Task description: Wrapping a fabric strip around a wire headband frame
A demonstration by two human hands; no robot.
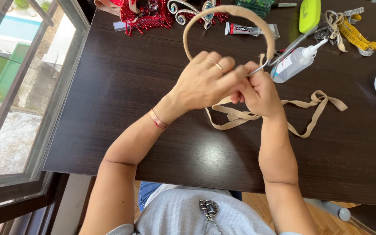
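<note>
Dark table [122,87] beside window. Left hand [205,82] pinches tan headband [229,11] upright, steadying its end. Right hand [260,91] grips scissors [279,54] – probably trimming tan ribbon [314,104] trailing across tabletop. Glue bottle [294,63] close by.

Dark wood-grain surface [122,87] sits beside a dark-framed window [44,130] at left, daylight falling through it onto the glossy top, green yard and pale paving outside, wooden plank floor [266,204] visible below.
</note>
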